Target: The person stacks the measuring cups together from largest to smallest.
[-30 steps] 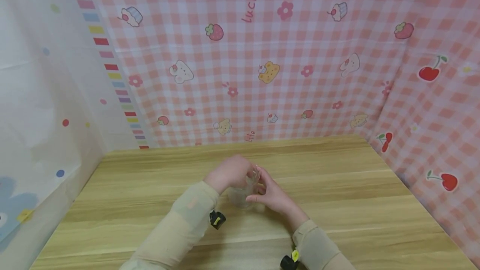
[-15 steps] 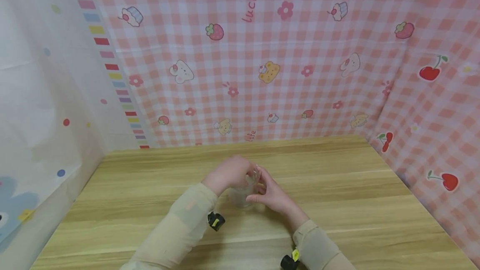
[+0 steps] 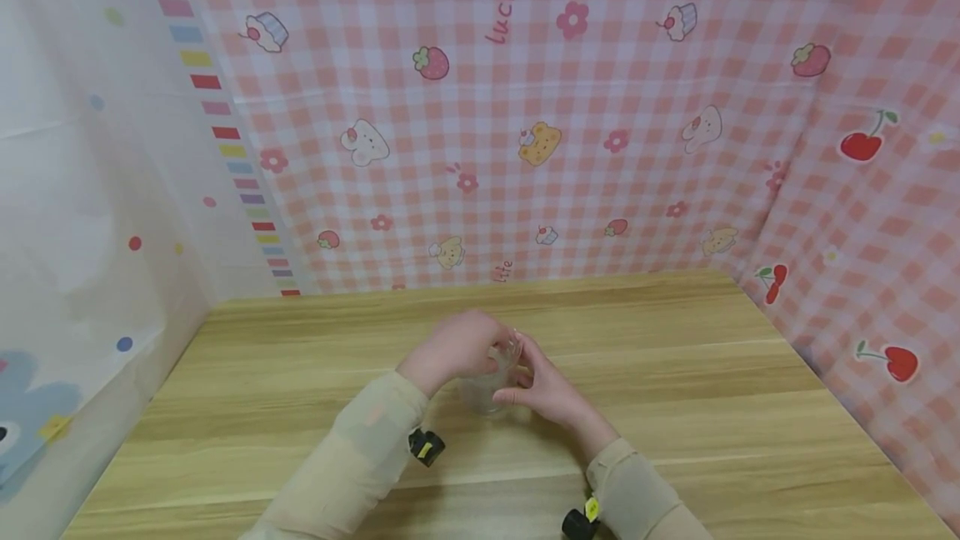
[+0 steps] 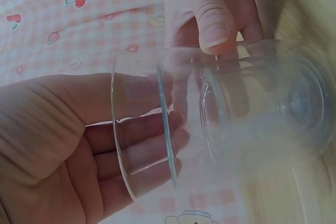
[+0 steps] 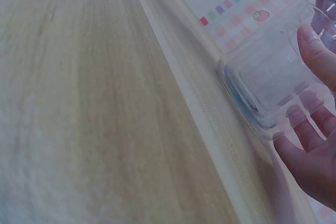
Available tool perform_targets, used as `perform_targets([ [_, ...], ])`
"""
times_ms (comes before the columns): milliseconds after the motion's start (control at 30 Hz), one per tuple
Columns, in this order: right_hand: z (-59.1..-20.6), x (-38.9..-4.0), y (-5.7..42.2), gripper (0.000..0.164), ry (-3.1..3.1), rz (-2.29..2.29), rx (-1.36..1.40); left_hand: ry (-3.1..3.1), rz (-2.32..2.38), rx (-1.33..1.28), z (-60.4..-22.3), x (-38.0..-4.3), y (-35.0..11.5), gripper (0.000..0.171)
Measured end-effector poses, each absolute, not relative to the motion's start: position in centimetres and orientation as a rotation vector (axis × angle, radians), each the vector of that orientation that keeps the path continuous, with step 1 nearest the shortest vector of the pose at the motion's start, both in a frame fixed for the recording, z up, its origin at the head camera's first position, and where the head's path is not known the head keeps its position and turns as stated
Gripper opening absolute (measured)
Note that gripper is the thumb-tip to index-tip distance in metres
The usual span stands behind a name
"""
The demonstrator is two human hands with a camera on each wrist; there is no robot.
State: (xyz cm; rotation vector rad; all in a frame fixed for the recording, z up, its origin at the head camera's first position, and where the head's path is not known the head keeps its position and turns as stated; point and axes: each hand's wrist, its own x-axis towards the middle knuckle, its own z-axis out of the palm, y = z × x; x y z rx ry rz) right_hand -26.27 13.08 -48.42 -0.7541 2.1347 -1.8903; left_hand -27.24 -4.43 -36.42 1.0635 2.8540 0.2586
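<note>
A see-through cup [image 3: 480, 394] stands upright on the wooden table, near its middle. In the left wrist view several curved edges show in its clear wall [image 4: 252, 129]; whether these belong to a second nested piece, I cannot tell. My right hand [image 3: 551, 390] grips the cup's right side, thumb in front and fingers behind. From the left, my left hand [image 3: 457, 348] reaches over the top and holds it at the rim. Its bent fingers [image 4: 142, 148] show through the clear wall; whether they are inside the mouth or behind it is unclear.
The wood-grain table [image 3: 675, 423] spreads around both arms. Pink checked cloth [image 3: 480, 107] hangs behind it and to the right, with white cloth [image 3: 75, 148] on the left. Small black cameras [image 3: 426, 447] hang at both wrists.
My left wrist and forearm have shifted slightly to the left, and the left fingers have moved a little at the rim. The right hand and cup have hardly moved.
</note>
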Motion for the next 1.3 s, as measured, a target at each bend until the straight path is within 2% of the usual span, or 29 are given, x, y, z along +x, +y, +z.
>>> perform_targets([
  [567, -48.3, -26.2, 13.1, 0.092, 2.122, -1.89, -0.738, 2.956, 0.292, 1.226, -36.5, -26.5, -5.1, 0.028],
  [1300, -48.5, -26.4, 13.0, 0.091, 2.116, -1.915, -0.774, 3.194, 0.383, 1.336, -37.1, -24.7, -6.4, 0.037],
])
